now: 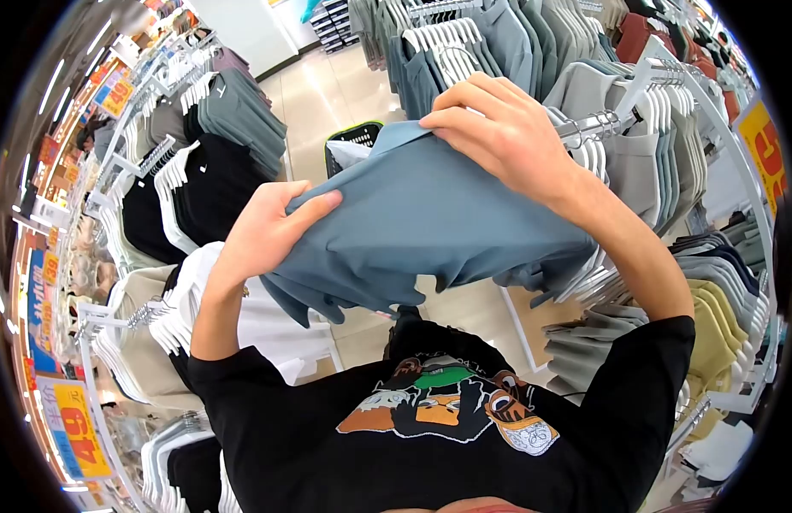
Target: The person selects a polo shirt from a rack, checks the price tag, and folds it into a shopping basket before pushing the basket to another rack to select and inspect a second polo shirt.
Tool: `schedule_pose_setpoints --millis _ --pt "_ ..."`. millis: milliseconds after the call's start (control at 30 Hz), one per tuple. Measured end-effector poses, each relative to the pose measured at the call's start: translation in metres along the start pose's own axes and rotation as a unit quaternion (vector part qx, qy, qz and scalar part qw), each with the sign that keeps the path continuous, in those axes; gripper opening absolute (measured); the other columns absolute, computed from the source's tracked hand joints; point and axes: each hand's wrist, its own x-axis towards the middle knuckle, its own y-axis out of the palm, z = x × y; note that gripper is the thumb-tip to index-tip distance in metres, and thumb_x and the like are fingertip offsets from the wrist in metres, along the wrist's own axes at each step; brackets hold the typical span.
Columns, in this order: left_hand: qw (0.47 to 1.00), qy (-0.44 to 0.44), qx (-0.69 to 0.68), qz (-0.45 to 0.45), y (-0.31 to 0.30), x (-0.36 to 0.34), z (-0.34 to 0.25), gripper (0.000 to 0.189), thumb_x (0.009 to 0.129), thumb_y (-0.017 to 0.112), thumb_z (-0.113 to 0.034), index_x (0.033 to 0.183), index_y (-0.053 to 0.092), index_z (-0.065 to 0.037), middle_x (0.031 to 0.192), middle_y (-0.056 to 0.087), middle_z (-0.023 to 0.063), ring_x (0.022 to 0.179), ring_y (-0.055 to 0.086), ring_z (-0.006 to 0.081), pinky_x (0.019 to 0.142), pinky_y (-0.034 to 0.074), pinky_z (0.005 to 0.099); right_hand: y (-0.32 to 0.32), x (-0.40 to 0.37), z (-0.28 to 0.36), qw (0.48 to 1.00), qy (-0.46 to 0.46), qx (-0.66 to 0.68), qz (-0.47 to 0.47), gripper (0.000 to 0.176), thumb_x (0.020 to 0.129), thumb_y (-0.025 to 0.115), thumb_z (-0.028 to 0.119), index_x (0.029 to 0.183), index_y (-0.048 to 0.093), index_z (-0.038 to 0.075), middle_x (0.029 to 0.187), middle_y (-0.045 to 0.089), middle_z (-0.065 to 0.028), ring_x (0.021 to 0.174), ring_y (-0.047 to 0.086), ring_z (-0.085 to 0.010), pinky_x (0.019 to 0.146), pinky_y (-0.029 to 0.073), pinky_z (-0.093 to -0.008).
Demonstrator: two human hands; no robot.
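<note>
A blue-grey garment is stretched out between my two hands, in front of my black shirt. My left hand grips its left edge, with the thumb lying over the fabric. At the upper right edge, my right hand pinches the cloth between thumb and fingers. The lower part of the garment hangs in uneven folds, and its far side is hidden.
Black tops hang on white hangers on a rack at the left. More racks with grey-green clothes stand at the right. Beyond the garment is a black and green basket on the tiled floor. Price signs line the left.
</note>
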Motion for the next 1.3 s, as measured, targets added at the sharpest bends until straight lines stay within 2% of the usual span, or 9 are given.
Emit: schedule_pose_setpoints --millis 133,500,567,633,733,967,1100,1133,1300 --pt "0.997 -0.040 -0.055 0.044 -0.015 -0.010 0.013 0.036 0.102 0.063 -0.028 0.099 0.071 0.007 0.080 0.066 -0.0020 0.073 0.055 0.0024 0.066 0.045 0.0206 0.000 -0.013 -0.006 0.999 0.031 0.022 0.009 0.017 0.083 0.073 0.010 0.100 0.070 0.007 0.099 0.065 -0.0019 0.095 0.064 -0.0218 0.083 0.052 -0.0344" --pt "0.991 -0.092 -0.076 0.065 -0.035 -0.024 0.033 0.044 0.100 0.064 -0.037 0.097 0.072 0.006 0.077 0.066 -0.0005 0.071 0.057 0.0042 0.066 0.046 0.0221 -0.021 -0.031 -0.016 0.966 0.181 0.136 0.127 0.019 0.087 0.071 0.011 0.106 0.072 0.006 0.090 0.066 -0.0046 0.078 0.067 -0.0195 0.074 0.054 -0.0302" --pt "0.990 -0.095 -0.090 0.048 -0.032 -0.025 0.031 0.044 0.100 0.064 -0.038 0.098 0.073 0.006 0.078 0.067 -0.0002 0.071 0.057 0.0043 0.066 0.046 0.0218 -0.022 -0.033 -0.017 0.954 0.210 0.149 0.152 0.020 0.090 0.069 0.013 0.108 0.072 0.004 0.091 0.067 -0.0039 0.077 0.067 -0.0171 0.075 0.053 -0.0289" --pt "0.993 -0.071 -0.095 -0.001 -0.032 -0.023 0.035 0.043 0.100 0.065 -0.037 0.100 0.073 0.005 0.080 0.068 0.0003 0.070 0.058 0.0040 0.065 0.046 0.0208 -0.018 -0.038 -0.017 0.845 0.347 0.382 0.139 0.029 0.099 0.065 0.025 0.111 0.070 -0.001 0.098 0.070 -0.0026 0.082 0.066 -0.0111 0.077 0.052 -0.0272" --pt "0.990 -0.026 -0.114 -0.083 -0.029 -0.018 0.049 0.034 0.100 0.067 -0.032 0.092 0.071 0.001 0.074 0.064 -0.0034 0.067 0.054 0.0011 0.061 0.042 0.0187 -0.022 -0.052 -0.015 0.774 0.431 0.416 0.206 0.043 0.105 0.058 0.037 0.112 0.069 -0.005 0.100 0.071 -0.0029 0.086 0.063 -0.0075 0.078 0.051 -0.0258" --pt "0.987 0.002 -0.015 -0.158 -0.021 0.004 0.083 0.039 0.096 0.073 -0.033 0.075 0.062 -0.002 0.065 0.051 -0.0071 0.063 0.044 0.0004 0.056 0.035 0.0213 -0.014 -0.099 0.010 0.784 0.455 0.375 0.194 0.048 0.105 0.058 0.042 0.104 0.068 -0.005 0.082 0.066 -0.0001 0.078 0.057 -0.0057 0.073 0.048 -0.0252" --pt "0.965 0.016 0.159 -0.208 0.012 0.022 0.128 0.053 0.092 0.074 -0.045 0.074 0.055 0.002 0.059 0.049 0.0111 0.055 0.042 0.0165 0.056 0.041 0.0339 -0.023 -0.128 0.050 0.762 0.502 0.381 0.149 0.040 0.104 0.062 0.037 0.099 0.067 -0.003 0.080 0.063 0.0009 0.076 0.054 -0.0045 0.068 0.046 -0.0246" --pt "0.958 -0.003 0.198 -0.208 0.021 0.026 0.133 0.059 0.090 0.071 -0.053 0.077 0.056 0.002 0.063 0.052 0.0200 0.054 0.049 0.0289 0.057 0.044 0.0400 -0.027 -0.134 0.062 0.741 0.523 0.398 0.140 0.037 0.103 0.063 0.035 0.101 0.068 -0.001 0.082 0.063 0.0007 0.076 0.054 -0.0041 0.067 0.046 -0.0240" --pt "0.962 0.000 0.205 -0.178 0.068 0.063 0.158 0.060 0.092 0.068 -0.056 0.081 0.054 0.001 0.069 0.059 0.0234 0.066 0.059 0.0427 0.060 0.045 0.0452 -0.042 -0.172 0.096 0.712 0.598 0.358 0.082 0.032 0.101 0.067 0.029 0.098 0.066 -0.003 0.077 0.061 0.0013 0.073 0.052 -0.0039 0.064 0.044 -0.0240"
